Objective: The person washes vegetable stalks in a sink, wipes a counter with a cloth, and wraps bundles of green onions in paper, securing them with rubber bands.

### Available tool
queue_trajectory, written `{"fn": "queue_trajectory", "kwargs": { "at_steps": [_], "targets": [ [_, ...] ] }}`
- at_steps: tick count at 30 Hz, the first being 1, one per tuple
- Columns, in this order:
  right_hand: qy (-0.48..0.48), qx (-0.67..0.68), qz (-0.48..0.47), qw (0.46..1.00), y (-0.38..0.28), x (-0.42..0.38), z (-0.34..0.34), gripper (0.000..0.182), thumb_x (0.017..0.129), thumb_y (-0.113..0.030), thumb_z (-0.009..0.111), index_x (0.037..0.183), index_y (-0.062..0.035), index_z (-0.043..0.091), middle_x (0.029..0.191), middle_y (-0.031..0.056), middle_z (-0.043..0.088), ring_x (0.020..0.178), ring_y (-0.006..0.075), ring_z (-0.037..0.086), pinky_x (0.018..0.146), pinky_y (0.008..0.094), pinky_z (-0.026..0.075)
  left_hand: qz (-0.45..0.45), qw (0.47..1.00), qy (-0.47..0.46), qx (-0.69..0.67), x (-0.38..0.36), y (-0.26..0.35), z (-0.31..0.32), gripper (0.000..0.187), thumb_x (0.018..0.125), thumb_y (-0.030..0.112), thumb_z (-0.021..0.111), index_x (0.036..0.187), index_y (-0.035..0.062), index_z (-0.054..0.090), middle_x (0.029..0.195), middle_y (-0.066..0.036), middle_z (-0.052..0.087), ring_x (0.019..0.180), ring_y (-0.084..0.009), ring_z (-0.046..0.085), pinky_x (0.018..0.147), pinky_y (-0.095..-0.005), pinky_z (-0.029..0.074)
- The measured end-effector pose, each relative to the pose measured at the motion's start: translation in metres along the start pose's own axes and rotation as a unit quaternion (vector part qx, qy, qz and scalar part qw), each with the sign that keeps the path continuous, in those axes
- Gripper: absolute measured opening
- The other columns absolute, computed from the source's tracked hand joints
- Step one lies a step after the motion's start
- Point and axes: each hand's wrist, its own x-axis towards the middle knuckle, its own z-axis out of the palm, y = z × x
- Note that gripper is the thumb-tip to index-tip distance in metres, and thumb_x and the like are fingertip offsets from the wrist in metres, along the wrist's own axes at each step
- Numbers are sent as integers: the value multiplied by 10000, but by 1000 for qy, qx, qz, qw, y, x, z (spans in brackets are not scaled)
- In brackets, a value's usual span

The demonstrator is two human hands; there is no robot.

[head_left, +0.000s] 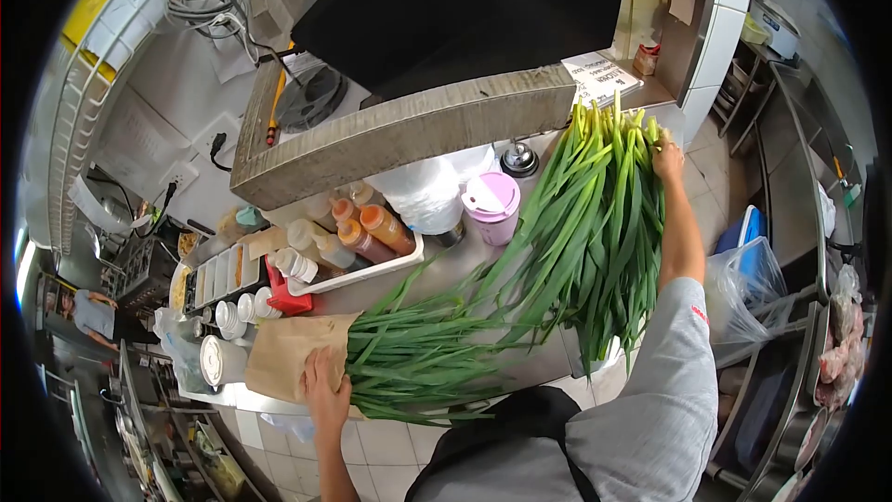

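Note:
My left hand (325, 385) lies on a brown paper bag (283, 353) at the lower left, its fingers near the bag's open edge. Long green leaves (418, 353) stick out of the bag to the right across the steel counter. At the right, my right hand (667, 156) is closed around the pale stem end of a large leafy green bunch (595, 223). That bunch hangs down over the counter, its leaf tips close to the bagged leaves. A pink lidded cup (491, 207) stands left of the bunch.
Sauce bottles (386, 228) stand in a white tray (367, 274) behind the bag. A white lidded tub (223, 361) is left of it. A thick ledge (409, 139) runs above the counter. Another person (95, 313) stands at the far left.

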Motion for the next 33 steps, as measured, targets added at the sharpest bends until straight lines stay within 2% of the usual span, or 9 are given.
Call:
{"fn": "queue_trajectory", "kwargs": {
  "at_steps": [2,4,6,7,9,14,19,24,33],
  "targets": [
    [-9,-6,8,1000,-15,0,-11,366,807,-229,547,1156,-119,544,1130,184,566,1042,337,537,875,456,416,-8,1000,-10,5,1,-1,0,612,673,54,638,1245,98,425,1275,-146,411,1165,-320,412,983,-439,281],
    [1,8,33,999,-32,12,-17,250,793,-269,587,924,-64,640,901,195,630,854,378,596,734,458,465,-10,1000,-15,-1,2,0,2,658,670,49,633,1282,93,397,1302,-164,386,1185,-341,389,994,-455,269],
    [-40,66,-7,997,-44,20,-13,400,821,-385,550,852,2,642,821,247,612,791,398,600,691,469,464,-15,1000,-27,-3,6,1,5,676,668,45,631,1296,93,384,1309,-171,377,1199,-343,374,997,-457,265],
    [-127,25,75,989,-67,16,-25,596,790,-538,532,1017,9,601,1021,231,604,954,363,589,799,464,457,-20,999,-35,-2,6,1,6,695,666,42,629,1310,92,372,1316,-178,369,1213,-345,359,1001,-460,260],
    [-198,-10,122,973,-102,-4,-40,724,715,-660,556,1039,-15,610,1097,175,598,1037,319,568,851,410,454,-17,999,-41,-3,7,1,8,702,666,42,628,1315,95,366,1324,-180,360,1224,-345,347,1003,-461,257],
    [-185,24,142,972,-112,-6,-30,614,697,-516,655,1122,-80,574,1126,141,593,1021,283,581,845,395,462,-35,999,-34,1,6,7,3,707,673,45,616,1327,102,353,1340,-180,342,1240,-344,330,1009,-464,245],
    [-143,286,116,940,-77,7,-19,541,717,-359,609,987,108,578,836,177,633,714,271,623,680,364,507,-46,998,-31,-27,-1,3,7,698,684,56,605,1332,111,349,1348,-171,338,1236,-352,335,1002,-467,244],
    [-204,613,156,747,-64,4,-58,355,843,-338,556,959,-4,588,775,127,613,644,206,615,549,326,523,-22,999,-32,-31,1,-2,10,703,680,57,608,1331,113,349,1351,-169,337,1236,-351,336,1002,-463,244],
    [-77,646,1,759,-89,-65,-207,187,835,-203,578,902,-30,557,723,62,572,592,161,585,533,283,492,28,999,-34,-8,2,3,1,725,668,126,695,1315,111,370,1323,-166,368,1226,-343,348,987,-453,271]
  ]
}}
